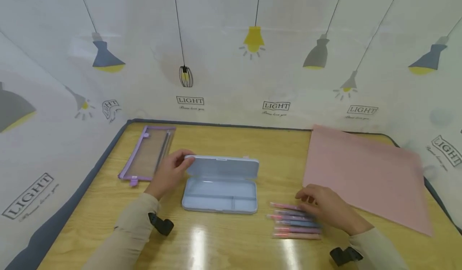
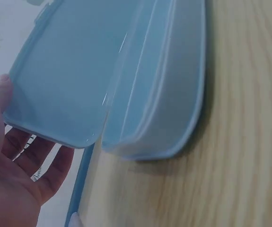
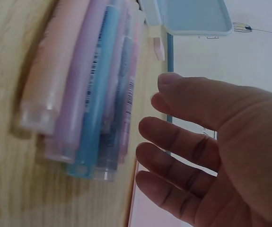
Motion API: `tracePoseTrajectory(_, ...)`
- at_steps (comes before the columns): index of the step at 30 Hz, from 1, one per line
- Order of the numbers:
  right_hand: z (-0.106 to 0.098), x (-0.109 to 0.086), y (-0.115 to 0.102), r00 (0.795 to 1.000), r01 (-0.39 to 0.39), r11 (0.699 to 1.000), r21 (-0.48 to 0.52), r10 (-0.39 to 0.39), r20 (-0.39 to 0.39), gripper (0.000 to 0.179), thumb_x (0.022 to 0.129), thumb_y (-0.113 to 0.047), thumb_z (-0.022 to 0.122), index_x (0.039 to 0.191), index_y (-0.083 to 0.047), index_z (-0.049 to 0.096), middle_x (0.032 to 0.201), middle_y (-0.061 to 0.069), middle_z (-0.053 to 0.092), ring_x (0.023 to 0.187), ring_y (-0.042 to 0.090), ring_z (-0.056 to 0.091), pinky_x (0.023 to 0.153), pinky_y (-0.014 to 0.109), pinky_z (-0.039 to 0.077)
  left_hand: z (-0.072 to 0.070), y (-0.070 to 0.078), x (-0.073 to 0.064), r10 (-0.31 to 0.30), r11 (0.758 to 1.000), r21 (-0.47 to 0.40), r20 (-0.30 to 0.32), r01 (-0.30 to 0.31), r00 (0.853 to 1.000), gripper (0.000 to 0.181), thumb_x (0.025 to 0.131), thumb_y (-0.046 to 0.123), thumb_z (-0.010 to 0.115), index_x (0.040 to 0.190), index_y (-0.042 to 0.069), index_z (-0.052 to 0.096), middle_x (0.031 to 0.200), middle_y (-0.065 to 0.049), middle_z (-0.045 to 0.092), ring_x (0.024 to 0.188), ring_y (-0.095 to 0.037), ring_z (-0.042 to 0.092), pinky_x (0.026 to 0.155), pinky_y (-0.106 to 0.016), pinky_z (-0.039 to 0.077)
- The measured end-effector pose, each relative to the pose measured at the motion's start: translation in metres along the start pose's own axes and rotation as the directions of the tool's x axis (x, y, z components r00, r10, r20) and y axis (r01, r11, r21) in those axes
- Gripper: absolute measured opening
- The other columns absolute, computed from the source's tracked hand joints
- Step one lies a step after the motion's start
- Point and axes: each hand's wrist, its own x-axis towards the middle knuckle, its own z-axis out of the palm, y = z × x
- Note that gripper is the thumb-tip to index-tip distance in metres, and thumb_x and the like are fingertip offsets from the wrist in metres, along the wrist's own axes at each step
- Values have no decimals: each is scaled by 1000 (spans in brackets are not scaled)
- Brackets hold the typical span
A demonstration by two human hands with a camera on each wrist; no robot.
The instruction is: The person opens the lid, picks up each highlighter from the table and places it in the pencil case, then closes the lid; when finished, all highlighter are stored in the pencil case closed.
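A light blue pencil case [image 1: 219, 204] stands unfolded on the table, its lid raised and its compartments bare. My left hand [image 1: 170, 172] grips the lid [image 2: 69, 75] at its left corner, thumb on the inner face and fingers behind. To the right of the case lies a row of several pastel pens [image 1: 296, 230] in pink, grey, blue, purple and peach. Just over their right ends hovers my right hand [image 1: 326, 206], with fingers loosely bent. In the right wrist view, a gap shows between its fingertips [image 3: 150, 127] and the pens, and nothing is in its grasp.
At the back left lies a clear zip pouch [image 1: 144, 153] with purple trim. A pink sheet [image 1: 364, 177] covers the table's right side. Behind the case sits a small pink block [image 3: 159, 48]. A wall printed with lamps [image 1: 231, 81] encloses the wooden table [image 1: 231, 246].
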Motion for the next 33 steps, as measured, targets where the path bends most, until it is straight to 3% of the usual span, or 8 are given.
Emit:
tracePoseTrajectory(5, 7, 4, 3, 998, 54, 998, -18, -55, -23, 10, 90, -21, 72, 98, -15, 72, 86, -13, 62, 76, 0, 58, 67, 24, 52, 2, -4, 7, -42, 992, -124, -31, 38, 999, 29, 100, 31, 59, 113, 6, 64, 103, -11, 63, 87, -12, 53, 75, -20, 46)
tracePoseTrajectory(21, 12, 10, 2, 998, 59, 996, -73, -56, 39, 6, 92, -27, 70, 90, -21, 70, 82, -17, 57, 72, -5, 49, 64, 25, 47, 10, -8, 21, -139, 982, -134, -50, 131, 989, 37, 97, 40, 61, 114, 8, 65, 102, -7, 60, 91, -18, 52, 76, -23, 45)
tracePoseTrajectory(33, 11, 11, 2, 997, 58, 995, -86, -54, 49, 6, 89, -20, 72, 88, -23, 68, 82, -16, 60, 74, -3, 53, 66, 27, 50, 6, -2, 16, -165, 967, -205, -38, 154, 986, 34, 98, 36, 61, 113, 5, 62, 104, -5, 58, 89, -17, 52, 73, -23, 47)
